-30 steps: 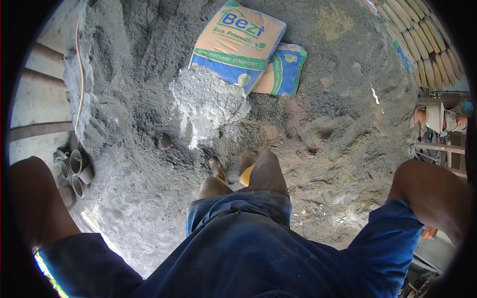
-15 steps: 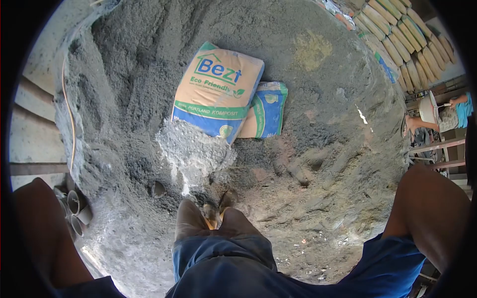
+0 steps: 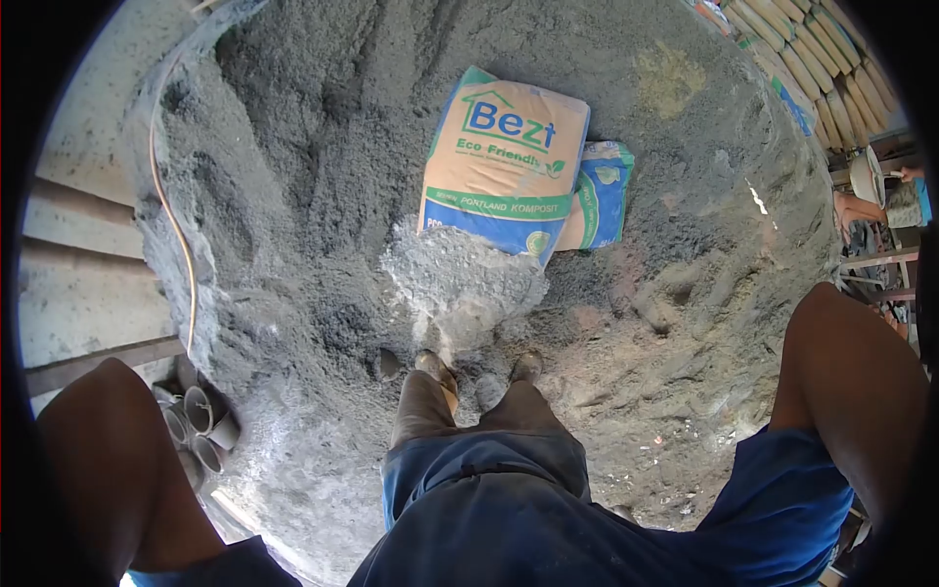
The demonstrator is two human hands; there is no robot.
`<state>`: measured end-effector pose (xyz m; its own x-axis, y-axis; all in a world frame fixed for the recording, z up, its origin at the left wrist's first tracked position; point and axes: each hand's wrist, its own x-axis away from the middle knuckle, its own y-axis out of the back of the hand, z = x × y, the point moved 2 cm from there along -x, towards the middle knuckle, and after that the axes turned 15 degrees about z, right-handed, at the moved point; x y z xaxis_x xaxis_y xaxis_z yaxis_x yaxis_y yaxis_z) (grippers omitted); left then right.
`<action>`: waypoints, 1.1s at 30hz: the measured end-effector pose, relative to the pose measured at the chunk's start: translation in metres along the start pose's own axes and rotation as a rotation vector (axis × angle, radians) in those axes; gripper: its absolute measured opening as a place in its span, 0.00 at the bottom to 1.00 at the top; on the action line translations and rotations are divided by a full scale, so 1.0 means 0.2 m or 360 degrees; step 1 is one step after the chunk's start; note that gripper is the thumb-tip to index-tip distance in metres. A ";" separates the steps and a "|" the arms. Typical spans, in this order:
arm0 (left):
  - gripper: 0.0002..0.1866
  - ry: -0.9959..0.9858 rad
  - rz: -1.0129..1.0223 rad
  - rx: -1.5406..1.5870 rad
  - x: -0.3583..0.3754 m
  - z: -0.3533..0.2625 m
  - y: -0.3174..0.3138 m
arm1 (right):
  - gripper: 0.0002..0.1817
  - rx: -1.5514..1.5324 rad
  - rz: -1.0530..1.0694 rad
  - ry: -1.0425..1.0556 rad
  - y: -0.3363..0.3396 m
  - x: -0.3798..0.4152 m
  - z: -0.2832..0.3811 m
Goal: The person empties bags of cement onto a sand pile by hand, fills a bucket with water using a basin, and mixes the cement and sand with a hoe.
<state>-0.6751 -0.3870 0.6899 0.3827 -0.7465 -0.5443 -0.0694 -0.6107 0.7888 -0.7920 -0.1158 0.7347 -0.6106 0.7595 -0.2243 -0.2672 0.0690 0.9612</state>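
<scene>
Neither of my hands shows; only my bent left arm and right arm come into the picture at the two sides. Ahead of my boots, a large cement bag printed "Bezt Eco Friendly" and "Portland Komposit" lies flat on the grey ground. A second, partly covered cement bag sticks out from under its right side. Pale grey powder is heaped against the lower edge of the top bag. Both bags lie apart from my arms.
Several buckets stand at the left by a wall. A cable or hose runs down the left edge of the mound. Stacked bags fill the upper right. Another person is at the far right, near wooden bars.
The bags and powder have shifted right and slightly up in view as my head moved. My feet now stand farther apart, close to the powder. My left arm shows more fully.
</scene>
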 end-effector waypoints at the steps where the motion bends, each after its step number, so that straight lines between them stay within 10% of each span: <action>1: 0.36 -0.0014 -0.0019 0.0010 0.04 0.00 0.05 | 0.25 -0.0001 -0.0025 -0.0005 0.02 -0.04 0.00; 7: 0.37 0.0013 -0.0704 0.0281 0.26 0.21 0.48 | 0.25 -0.0057 -0.0782 -0.0246 0.29 0.03 -0.08; 11: 0.38 0.1069 -0.1461 0.0752 0.73 0.69 0.19 | 0.22 -0.0432 -0.2259 -0.1335 -0.35 0.52 -0.49; 16: 0.44 0.2751 -0.1072 0.1171 1.43 0.88 -0.97 | 0.15 -0.1487 -0.2127 -0.2630 -1.60 1.11 -0.80; 22: 0.26 0.2842 0.0948 0.1596 1.44 0.60 -1.70 | 0.16 -0.1630 -0.1288 -0.2639 -2.31 1.71 -0.70; 33: 0.17 0.3279 0.0434 0.1231 1.38 0.66 -1.39 | 0.20 -0.1804 -0.1686 -0.2693 -2.25 2.20 -0.90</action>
<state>-0.6713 -0.4580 0.2822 0.4210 0.1047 0.9010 -0.3181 -0.9132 0.2547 -1.0743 0.0716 0.1757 0.7817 0.4245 0.4569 -0.4988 0.8653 0.0495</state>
